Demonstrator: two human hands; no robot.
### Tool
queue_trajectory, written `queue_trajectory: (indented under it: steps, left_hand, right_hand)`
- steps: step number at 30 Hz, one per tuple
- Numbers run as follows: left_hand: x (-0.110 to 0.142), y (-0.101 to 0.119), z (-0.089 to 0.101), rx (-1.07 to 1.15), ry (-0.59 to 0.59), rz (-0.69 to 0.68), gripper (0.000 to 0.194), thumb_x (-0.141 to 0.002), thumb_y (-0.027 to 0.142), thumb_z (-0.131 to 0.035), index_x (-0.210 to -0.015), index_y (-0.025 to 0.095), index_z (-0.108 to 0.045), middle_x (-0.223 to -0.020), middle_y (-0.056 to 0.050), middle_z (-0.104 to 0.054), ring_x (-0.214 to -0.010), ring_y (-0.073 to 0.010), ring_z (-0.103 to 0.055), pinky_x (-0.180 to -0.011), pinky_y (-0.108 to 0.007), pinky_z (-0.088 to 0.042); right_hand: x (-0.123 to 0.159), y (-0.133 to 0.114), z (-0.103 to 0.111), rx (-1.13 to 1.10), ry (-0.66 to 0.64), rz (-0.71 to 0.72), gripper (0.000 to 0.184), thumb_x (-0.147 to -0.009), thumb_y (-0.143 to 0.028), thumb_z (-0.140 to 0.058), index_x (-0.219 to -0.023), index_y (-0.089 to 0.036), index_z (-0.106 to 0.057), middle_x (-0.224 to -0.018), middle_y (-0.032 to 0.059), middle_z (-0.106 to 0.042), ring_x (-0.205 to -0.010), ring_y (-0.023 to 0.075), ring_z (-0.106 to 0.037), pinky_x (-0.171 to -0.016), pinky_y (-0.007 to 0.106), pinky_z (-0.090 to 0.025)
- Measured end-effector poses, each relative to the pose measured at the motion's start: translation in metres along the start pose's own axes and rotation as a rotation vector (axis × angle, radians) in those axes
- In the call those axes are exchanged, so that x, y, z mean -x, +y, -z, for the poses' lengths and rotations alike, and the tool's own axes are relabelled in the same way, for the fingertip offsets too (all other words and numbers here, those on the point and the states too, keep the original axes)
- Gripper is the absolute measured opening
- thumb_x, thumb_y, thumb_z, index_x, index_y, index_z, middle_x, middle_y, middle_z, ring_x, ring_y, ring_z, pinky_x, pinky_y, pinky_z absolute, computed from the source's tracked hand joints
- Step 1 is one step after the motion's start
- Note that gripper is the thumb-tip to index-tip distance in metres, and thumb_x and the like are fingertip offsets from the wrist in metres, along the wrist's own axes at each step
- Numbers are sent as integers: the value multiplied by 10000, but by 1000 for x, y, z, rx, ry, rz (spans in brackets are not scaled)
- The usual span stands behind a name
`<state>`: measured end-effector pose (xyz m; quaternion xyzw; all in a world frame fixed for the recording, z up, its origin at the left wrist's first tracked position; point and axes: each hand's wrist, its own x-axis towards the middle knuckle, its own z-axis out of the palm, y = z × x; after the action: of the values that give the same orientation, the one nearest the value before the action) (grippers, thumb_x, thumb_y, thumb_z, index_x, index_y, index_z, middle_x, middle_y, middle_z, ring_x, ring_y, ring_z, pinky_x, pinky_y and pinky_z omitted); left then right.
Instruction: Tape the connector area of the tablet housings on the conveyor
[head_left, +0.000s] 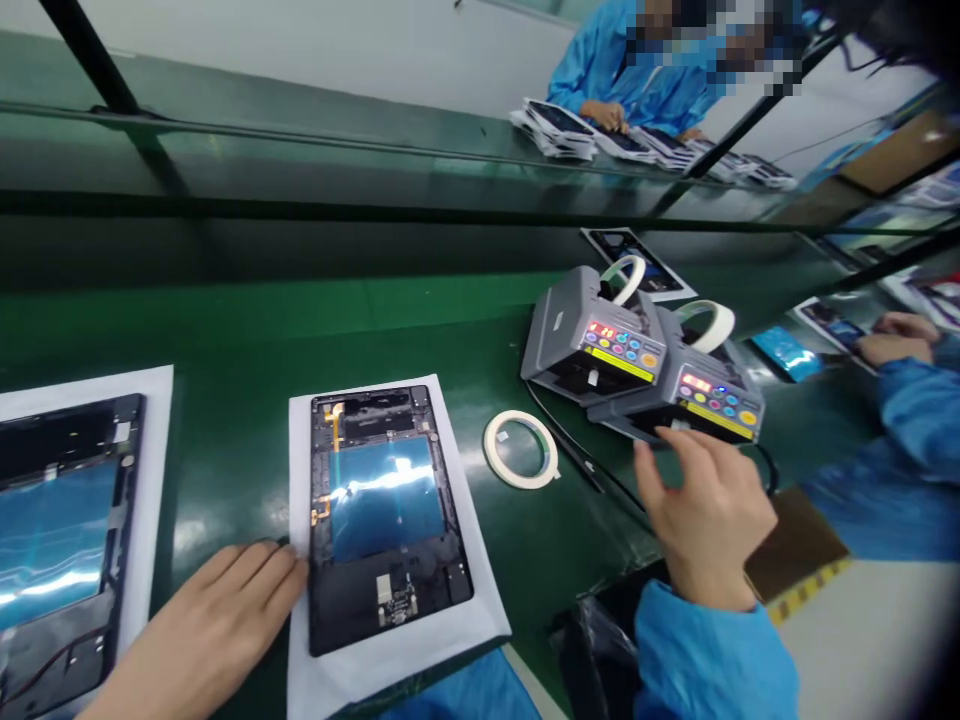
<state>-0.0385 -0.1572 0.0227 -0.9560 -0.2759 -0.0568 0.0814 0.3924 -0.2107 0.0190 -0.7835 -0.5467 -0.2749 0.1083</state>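
Head view is showing a green bench (247,345) spreading beneath the fingers, a blue-clad co-worker (652,80) working far beyond them. Two tape dispensers (645,350) are standing just past the fingertips of the right hand (709,510); an opened tablet (386,500) is lying on a white sheet (412,650), right beside the fingertips of the left hand (214,630). Those left fingers are resting flat, gripping nothing; light pressure would be steadying the tablet best. A tape roll (491,455) is lying between both hands. Right thumb and fingers are standing apart, empty, near a pale tab (681,425), perhaps tape; pinching only its end would be sparing the adhesive.
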Motion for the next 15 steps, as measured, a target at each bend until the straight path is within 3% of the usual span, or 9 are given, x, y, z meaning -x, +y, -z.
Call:
queue_trajectory:
  steps: [4,9,13,15]
  left_hand:
    - [13,-6,-11,30,-49,38,488,-784,-45,-316,-953,198,-705,-974,-76,-675,-911,-249,-603,-855,-432,-447]
    - [15,-6,-18,52,-48,18,490,-797,-60,-312,-940,198,-703,-982,-70,-669,-931,-239,-597,-871,-412,-439]
    - [5,-4,-9,70,-15,1,474,-783,-69,-321,-915,193,-693,-943,-58,-669,-886,-222,-598,-844,-382,-438]
    - [0,-1,1,109,-49,24,404,-799,-37,-366,-887,200,-682,-899,-42,-665,-836,-205,-596,-813,-355,-446]
  right_hand:
    - [2,44,-17,65,13,-1,354,-894,-354,-480,-1116,-105,-600,-1084,156,-638,-1018,275,-579,-850,373,-461]
    - [4,59,-26,13,-12,-11,327,-899,-349,-469,-1078,-122,-623,-1061,142,-652,-1008,253,-588,-845,366,-477]
    - [2,69,-26,-25,-31,-52,235,-893,-346,-469,-913,-208,-659,-991,108,-676,-945,244,-618,-827,367,-484]
    - [5,76,-23,-49,-66,-64,233,-885,-366,-465,-860,-236,-657,-981,140,-666,-954,280,-613,-819,411,-471]
